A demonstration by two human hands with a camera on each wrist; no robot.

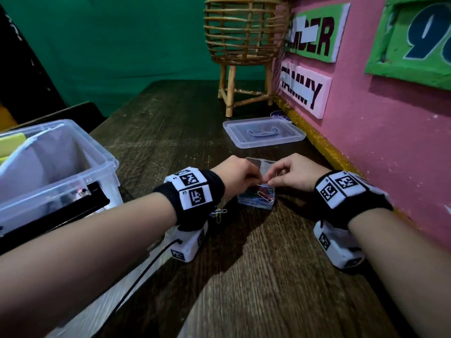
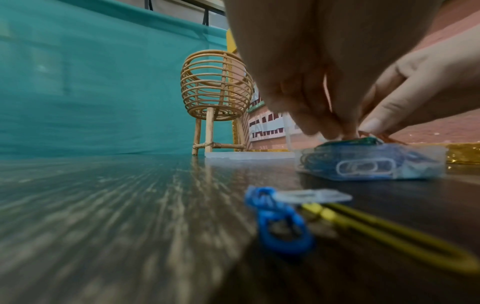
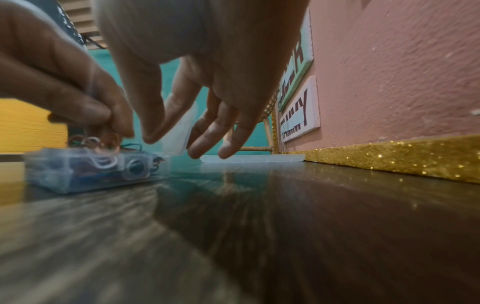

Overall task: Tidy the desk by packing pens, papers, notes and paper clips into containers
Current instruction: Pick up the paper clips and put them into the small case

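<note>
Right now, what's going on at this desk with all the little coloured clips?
A person is packing paper clips into a small clear box on the wooden desk. Both hands meet over it: the left hand and right hand each pinch clips at the top of the pile. A few loose clips lie by the left wrist. A big clear bin stands left, its lid flat near the wall.

Dim, wide-angle pictures; wrist views blurred, perhaps by motion.

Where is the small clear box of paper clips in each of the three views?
Head: paper clip box, centre, under both hands.
Left wrist: right of centre, on the desk below the fingertips.
Right wrist: lower left, blurred.
Shared landmark: the rattan basket stand, only partly seen in the right wrist view.
</note>
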